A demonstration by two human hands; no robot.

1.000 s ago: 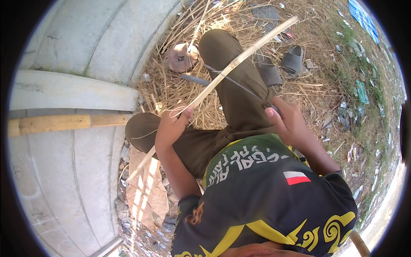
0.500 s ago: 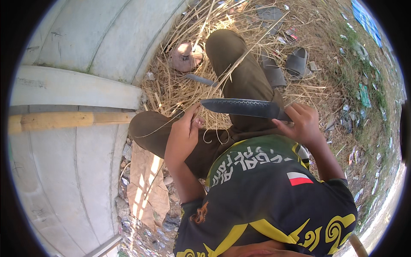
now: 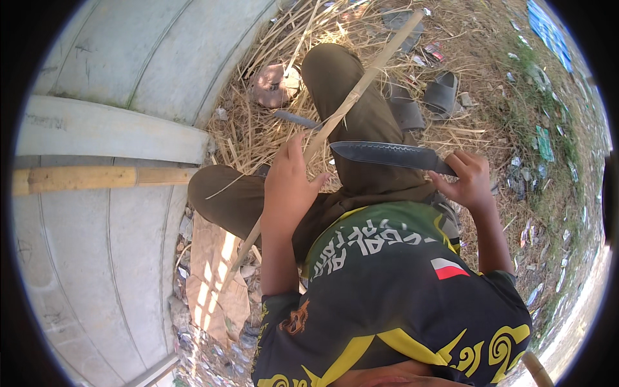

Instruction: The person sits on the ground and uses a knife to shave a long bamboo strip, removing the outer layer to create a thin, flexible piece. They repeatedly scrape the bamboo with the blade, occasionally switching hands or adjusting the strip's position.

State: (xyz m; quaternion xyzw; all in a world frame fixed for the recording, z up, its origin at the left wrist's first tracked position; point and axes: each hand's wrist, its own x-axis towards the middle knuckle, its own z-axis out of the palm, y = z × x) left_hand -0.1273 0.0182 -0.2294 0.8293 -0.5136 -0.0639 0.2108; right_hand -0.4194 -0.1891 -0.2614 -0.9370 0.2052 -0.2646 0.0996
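Note:
My right hand [image 3: 469, 179] is closed round the handle of a large knife [image 3: 380, 155]. Its broad dark blade points left above my lap, its tip a little short of the bamboo strip [image 3: 364, 84]. That long pale strip slants from the upper right, across my raised knee, down past my left forearm. My left hand [image 3: 287, 184] grips it between the fingers and the thumb, near its middle; part of the strip is hidden behind the hand. Beyond the left fingers a narrow grey blade-like piece [image 3: 293, 118] lies on the straw-coloured shavings [image 3: 245, 138].
A round reddish block [image 3: 271, 87] stands beyond my knees. Dark sandals [image 3: 442, 95] lie to the right on littered ground. On the left are a pale panelled wall [image 3: 84, 238] and a horizontal bamboo pole [image 3: 97, 179]. Flattened cardboard [image 3: 206, 303] lies near my left side.
The bamboo strip has turned from a thin edge to its broader face. My left hand has moved up onto it from the thin curled shavings. The knife has shifted slightly right.

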